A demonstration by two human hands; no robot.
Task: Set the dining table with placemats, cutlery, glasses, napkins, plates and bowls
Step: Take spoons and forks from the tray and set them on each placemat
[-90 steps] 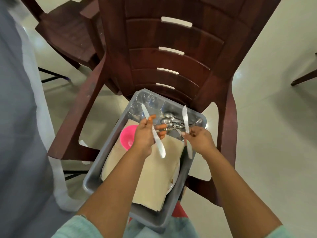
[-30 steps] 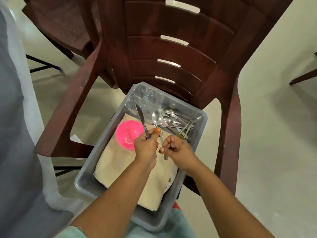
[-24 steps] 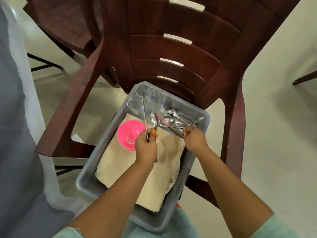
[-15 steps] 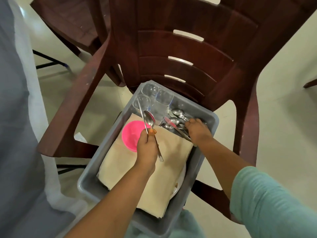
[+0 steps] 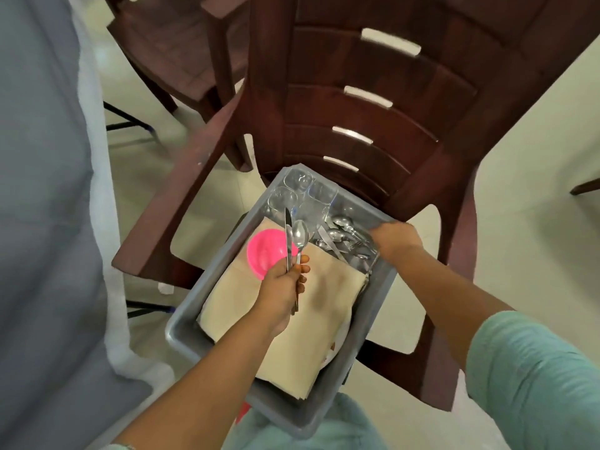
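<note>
A grey plastic tub (image 5: 181, 323) stands on the seat of a dark brown chair (image 5: 373, 92). Beige placemats (image 5: 328, 303) cover most of it, with a pink bowl (image 5: 264, 251) and several clear glasses (image 5: 303, 194) at the far end. My left hand (image 5: 281, 292) grips a knife (image 5: 287, 235) and a spoon (image 5: 300, 237) together, tips pointing away from me. My right hand (image 5: 394, 238) reaches into the pile of loose cutlery (image 5: 342, 237) in the tub's far right corner; its fingers are hidden behind the hand. A white plate edge shows under the placemats.
A table with a grey cloth (image 5: 42, 190) fills the left side. A second brown chair (image 5: 181, 50) stands behind. Pale tiled floor (image 5: 535, 173) lies to the right, with another furniture leg (image 5: 586, 186) at the right edge.
My right hand passed a spoon to my left hand, which now holds knife and spoon together, then moved to the cutlery in the far right corner. The view shifted slightly.
</note>
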